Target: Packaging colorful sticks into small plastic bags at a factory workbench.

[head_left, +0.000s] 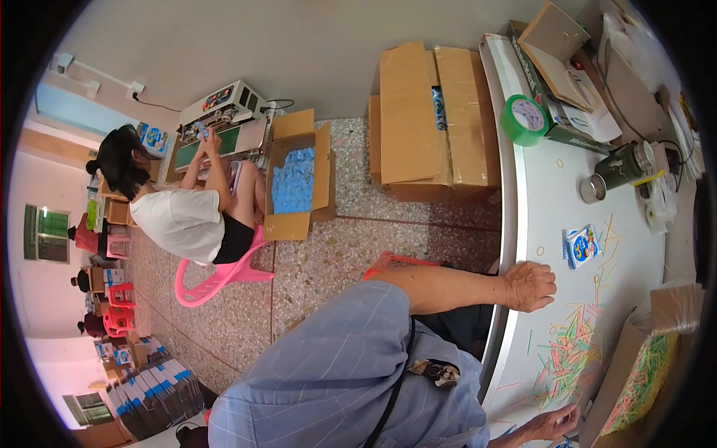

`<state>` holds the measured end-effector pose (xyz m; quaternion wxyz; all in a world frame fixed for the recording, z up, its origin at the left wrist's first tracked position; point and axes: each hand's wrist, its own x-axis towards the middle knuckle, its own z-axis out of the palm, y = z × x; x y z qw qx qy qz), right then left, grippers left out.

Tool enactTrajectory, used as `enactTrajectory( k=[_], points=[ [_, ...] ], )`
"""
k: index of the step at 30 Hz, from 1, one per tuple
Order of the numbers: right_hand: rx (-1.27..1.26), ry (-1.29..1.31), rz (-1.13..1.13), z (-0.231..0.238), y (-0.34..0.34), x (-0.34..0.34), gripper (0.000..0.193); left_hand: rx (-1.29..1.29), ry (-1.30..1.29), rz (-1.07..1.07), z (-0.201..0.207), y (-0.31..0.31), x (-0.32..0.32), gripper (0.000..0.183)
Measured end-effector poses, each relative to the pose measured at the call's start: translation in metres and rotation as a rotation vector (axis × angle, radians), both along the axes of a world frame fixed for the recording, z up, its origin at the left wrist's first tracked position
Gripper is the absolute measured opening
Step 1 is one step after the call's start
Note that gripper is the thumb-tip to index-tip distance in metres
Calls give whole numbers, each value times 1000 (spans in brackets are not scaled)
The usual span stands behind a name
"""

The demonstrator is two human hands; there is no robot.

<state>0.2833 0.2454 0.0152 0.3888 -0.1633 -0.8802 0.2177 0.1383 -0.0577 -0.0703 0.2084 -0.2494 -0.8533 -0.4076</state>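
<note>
Blue-and-white print is borne by the packet [581,247], laid on the table [549,209] just beyond the left hand [530,287]. That hand's fingers are curled together beside the table's near edge; anything inside cannot be seen. Coloured strips [569,349] are scattered between both hands. How the right hand's [551,425] fingers stand cannot be told. A gap is seen between packet and flask [624,166].
</note>
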Motion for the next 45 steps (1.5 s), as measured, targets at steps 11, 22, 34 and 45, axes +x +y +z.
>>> enactTrajectory(
  k=[11,22,34,45],
  points=[
    [-249,-2,235,-27,-16,-37,24,10,-7,-29,-12,-1,-4,21],
    [-93,62,279,-14,-69,-73,25,45,158,31,-25,17,-7,22],
    [23,68,285,11,-99,-76,33,-64,-37,-60,-30,18,-4,25],
    [103,-118,108,-9,-72,-46,38,-28,10,-6,-24,14,-3,22]
  ],
)
